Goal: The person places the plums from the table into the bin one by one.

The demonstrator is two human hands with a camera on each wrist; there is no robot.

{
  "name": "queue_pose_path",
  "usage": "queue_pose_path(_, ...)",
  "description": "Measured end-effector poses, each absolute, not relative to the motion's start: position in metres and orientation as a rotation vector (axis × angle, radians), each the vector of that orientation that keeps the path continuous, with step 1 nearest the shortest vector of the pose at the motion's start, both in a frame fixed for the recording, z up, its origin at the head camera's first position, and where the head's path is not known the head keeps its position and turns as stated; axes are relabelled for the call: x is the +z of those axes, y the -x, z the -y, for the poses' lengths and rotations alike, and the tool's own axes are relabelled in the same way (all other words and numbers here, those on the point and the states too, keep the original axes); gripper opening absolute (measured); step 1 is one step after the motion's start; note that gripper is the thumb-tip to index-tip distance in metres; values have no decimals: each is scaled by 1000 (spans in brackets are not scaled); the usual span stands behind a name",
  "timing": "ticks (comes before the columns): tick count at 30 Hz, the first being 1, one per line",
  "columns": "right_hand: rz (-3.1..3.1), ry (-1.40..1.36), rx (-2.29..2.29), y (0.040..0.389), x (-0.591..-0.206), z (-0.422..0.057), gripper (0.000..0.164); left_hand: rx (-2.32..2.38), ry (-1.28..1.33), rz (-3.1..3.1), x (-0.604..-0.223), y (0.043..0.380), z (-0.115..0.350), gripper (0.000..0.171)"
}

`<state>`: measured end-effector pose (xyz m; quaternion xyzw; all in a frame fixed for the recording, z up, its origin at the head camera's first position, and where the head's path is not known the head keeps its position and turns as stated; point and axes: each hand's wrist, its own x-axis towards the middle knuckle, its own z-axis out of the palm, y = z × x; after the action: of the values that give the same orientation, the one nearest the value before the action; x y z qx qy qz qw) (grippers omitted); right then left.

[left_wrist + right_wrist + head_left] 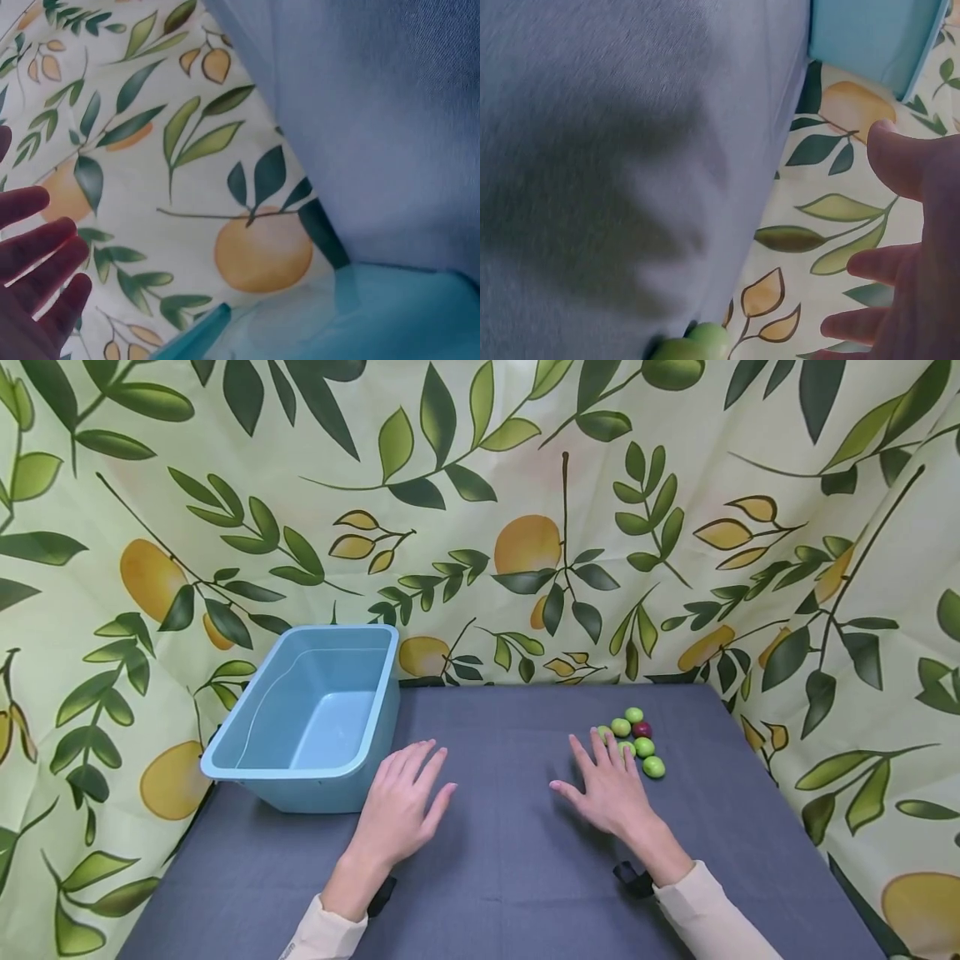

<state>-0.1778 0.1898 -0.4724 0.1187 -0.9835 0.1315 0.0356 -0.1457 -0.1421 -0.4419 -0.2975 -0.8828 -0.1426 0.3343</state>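
Leaf-printed backdrop [465,568] hung behind one grey-blue table [495,868], which bore a blue tub [292,773] at left, perhaps offset for working room, and green balls [654,767] and one dark-red ball [641,729] clustered near the right hand [613,789], which, like the left hand [401,806], held nothing, fingers apart.

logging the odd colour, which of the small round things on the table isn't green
The dark red one, just in front of the farthest green one in the cluster. Its colour sets it apart: all the others visible are green.
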Motion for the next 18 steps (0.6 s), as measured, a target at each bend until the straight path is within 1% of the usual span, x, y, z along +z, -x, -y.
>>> queue_pose_path(9, 2974, -389, 460, 189, -474, -207, 77, -408, 735, 2213, -425, 144, 164, 48)
queue_pose_path(18, 2892, -371, 623, 193, -475, -219, 68, -424, 653, 2185, -422, 147, 187, 47)
